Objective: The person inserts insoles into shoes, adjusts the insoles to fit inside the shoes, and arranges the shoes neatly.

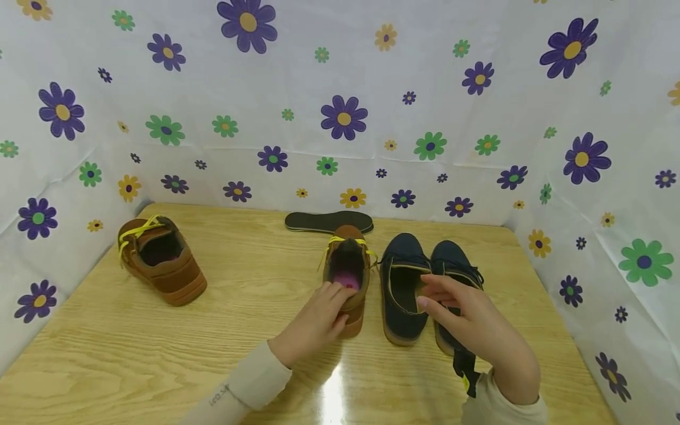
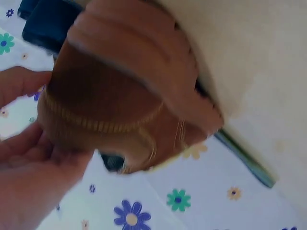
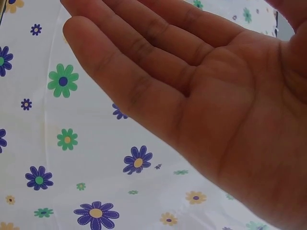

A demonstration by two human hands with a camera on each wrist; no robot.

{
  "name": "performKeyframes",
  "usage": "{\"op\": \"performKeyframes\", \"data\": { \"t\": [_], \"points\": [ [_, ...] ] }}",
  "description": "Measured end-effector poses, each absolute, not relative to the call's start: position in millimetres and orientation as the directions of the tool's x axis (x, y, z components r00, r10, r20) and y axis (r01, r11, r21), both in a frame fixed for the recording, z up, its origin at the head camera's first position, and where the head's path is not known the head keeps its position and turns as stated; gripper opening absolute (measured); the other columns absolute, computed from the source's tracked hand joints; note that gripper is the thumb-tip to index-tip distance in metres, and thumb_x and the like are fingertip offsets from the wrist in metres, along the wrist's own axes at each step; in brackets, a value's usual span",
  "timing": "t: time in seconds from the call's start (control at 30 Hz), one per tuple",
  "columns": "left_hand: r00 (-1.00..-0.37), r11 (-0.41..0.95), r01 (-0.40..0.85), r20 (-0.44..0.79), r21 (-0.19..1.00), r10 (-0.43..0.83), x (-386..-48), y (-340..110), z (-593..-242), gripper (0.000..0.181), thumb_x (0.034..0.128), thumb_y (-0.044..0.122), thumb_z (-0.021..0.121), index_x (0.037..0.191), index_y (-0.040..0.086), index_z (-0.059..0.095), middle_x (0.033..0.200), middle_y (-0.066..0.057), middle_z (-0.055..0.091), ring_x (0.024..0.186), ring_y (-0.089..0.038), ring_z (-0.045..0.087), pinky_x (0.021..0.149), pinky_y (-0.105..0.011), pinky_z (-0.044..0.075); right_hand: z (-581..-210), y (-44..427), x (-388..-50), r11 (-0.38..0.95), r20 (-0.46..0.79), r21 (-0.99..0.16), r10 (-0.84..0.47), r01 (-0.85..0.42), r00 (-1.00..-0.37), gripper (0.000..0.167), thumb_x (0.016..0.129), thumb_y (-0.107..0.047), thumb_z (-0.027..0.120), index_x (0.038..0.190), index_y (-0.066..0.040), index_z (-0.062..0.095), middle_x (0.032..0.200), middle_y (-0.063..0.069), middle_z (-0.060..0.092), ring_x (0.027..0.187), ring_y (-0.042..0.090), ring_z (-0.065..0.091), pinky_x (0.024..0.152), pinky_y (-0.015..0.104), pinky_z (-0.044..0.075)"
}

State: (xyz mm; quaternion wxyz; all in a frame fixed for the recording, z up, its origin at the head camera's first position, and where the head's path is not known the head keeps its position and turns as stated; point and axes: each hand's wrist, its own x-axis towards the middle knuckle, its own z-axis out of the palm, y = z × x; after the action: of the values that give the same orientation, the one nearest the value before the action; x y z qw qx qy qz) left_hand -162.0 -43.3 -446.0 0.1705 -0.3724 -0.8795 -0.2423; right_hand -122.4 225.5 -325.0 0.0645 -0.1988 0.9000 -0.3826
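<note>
Brown shoe (image 1: pixel 357 311) near middle of tabletop (image 1: pixel 255 283), toe pointing away, yellow-laced, with a pink patch (image 1: pixel 346 278) visible inside. Pinched at the heel by left hand (image 1: pixel 316 321), fingers over the collar, thumb against the outside of the heel; same hold, blurred, in left wrist view. Cannot tell whether fully resting on the tabletop or slightly raised.

Right hand (image 1: pixel 480 324): empty, with fingers extended side by side, thumb apart. In head view, in front of two navy shoes (image 1: pixel 404 324), partly covering the right-hand one. Cannot tell if touching either.

Navy shoes side by side, toes away, just right of the brown shoe. Matching brown shoe (image 1: pixel 177 286) at far left, well apart, upright, angled toe to back left. Dark insole (image 1: pixel 324 222) lying flat near the back edge, partly behind the held shoe's toe. Floral cloth (image 1: pixel 292 77) around back and sides. Pale sleeves (image 1: pixel 260 375) at both wrists; black strap (image 1: pixel 464 367) by the right.
</note>
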Motion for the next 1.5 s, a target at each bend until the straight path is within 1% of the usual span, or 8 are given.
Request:
{"op": "performKeyframes", "data": {
  "t": [0.23,0.33,0.47,0.6,0.77,1.1,1.27,1.5],
  "points": [
    [-0.663,0.504,0.748,0.458,0.432,0.592,-192.5,-78.1,-403.1,0.031,0.0891,0.008,0.067,0.118,-0.001,0.060,0.108,-0.010,0.059,0.098,-0.019,0.057,0.086,-0.033,0.050,-324.4,227.8,-124.2,0.630,0.033,-0.714,-0.405,-0.305,-0.914,0.047,0.098,-0.027,0.056,0.134,0.002,0.050,0.114,0.006,0.066,0.101,0.021,0.064,0.087,0.042,0.051],
    [-0.748,0.553,0.663,0.418,0.504,0.515,-224.5,-104.8,-385.3,0.028,0.0911,0.007,0.065,0.117,-0.002,0.061,0.110,-0.014,0.062,0.102,-0.027,0.059,0.091,-0.041,0.049,-323.7,228.6,-125.1,0.633,0.019,-0.720,-0.393,-0.285,-0.919,0.048,0.098,-0.028,0.056,0.134,0.002,0.050,0.113,0.005,0.066,0.102,0.022,0.064,0.088,0.044,0.051],
    [-0.883,0.670,0.464,0.239,0.579,0.405,-271.8,-136.5,-378.0,0.033,0.0937,0.006,0.060,0.124,-0.008,0.054,0.117,-0.023,0.058,0.110,-0.038,0.055,0.098,-0.049,0.042,-323.0,230.0,-125.2,0.643,-0.010,-0.723,-0.376,-0.253,-0.927,0.050,0.098,-0.030,0.056,0.135,0.002,0.049,0.116,0.007,0.066,0.105,0.024,0.063,0.089,0.046,0.050],
    [-0.928,0.742,0.328,0.054,0.585,0.368,-313.5,-147.4,-389.7,0.044,0.0928,0.006,0.060,0.131,-0.009,0.046,0.125,-0.028,0.054,0.120,-0.043,0.048,0.103,-0.052,0.037,-323.7,232.3,-127.1,0.653,-0.031,-0.722,-0.361,-0.229,-0.932,0.050,0.098,-0.031,0.056,0.136,0.002,0.049,0.116,0.008,0.066,0.105,0.025,0.063,0.089,0.046,0.050],
    [-0.917,0.809,0.331,-0.039,0.485,0.398,-353.9,-135.4,-424.8,0.055,0.0893,0.007,0.063,0.137,-0.010,0.040,0.136,-0.029,0.047,0.127,-0.044,0.042,0.107,-0.052,0.033,-326.3,234.7,-129.9,0.651,-0.034,-0.729,-0.345,-0.213,-0.938,0.049,0.097,-0.029,0.057,0.134,0.002,0.050,0.116,0.008,0.065,0.103,0.025,0.064,0.088,0.044,0.051],
    [-0.911,0.900,0.401,-0.026,0.170,0.411,-398.8,-96.5,-475.6,0.072,0.0836,0.013,0.072,0.143,-0.006,0.035,0.144,-0.023,0.041,0.136,-0.040,0.033,0.111,-0.052,0.026,-329.8,236.2,-133.3,0.643,-0.053,-0.748,-0.305,-0.164,-0.951,0.048,0.096,-0.032,0.058,0.133,-0.001,0.053,0.115,0.006,0.064,0.101,0.017,0.064,0.088,0.037,0.051],
    [-0.918,0.914,0.382,-0.059,0.138,0.392,-401.9,-90.4,-487.0,0.061,0.0889,0.013,0.067,0.141,-0.003,0.039,0.142,-0.021,0.044,0.135,-0.036,0.035,0.112,-0.053,0.023,-332.7,236.0,-135.1,0.634,-0.057,-0.754,-0.321,-0.170,-0.945,0.048,0.097,-0.030,0.057,0.133,0.001,0.052,0.114,0.005,0.064,0.100,0.017,0.064,0.086,0.035,0.052],
    [-0.906,0.906,0.423,-0.002,0.015,0.423,-408.8,-92.2,-502.2,0.041,0.0967,0.009,0.056,0.136,-0.002,0.047,0.135,-0.021,0.049,0.127,-0.036,0.046,0.109,-0.052,0.029,-333.3,235.4,-140.2,0.642,-0.074,-0.751,-0.315,-0.155,-0.946,0.049,0.097,-0.030,0.057,0.133,0.002,0.051,0.113,0.003,0.065,0.101,0.019,0.064,0.087,0.037,0.052]
  ]
}}
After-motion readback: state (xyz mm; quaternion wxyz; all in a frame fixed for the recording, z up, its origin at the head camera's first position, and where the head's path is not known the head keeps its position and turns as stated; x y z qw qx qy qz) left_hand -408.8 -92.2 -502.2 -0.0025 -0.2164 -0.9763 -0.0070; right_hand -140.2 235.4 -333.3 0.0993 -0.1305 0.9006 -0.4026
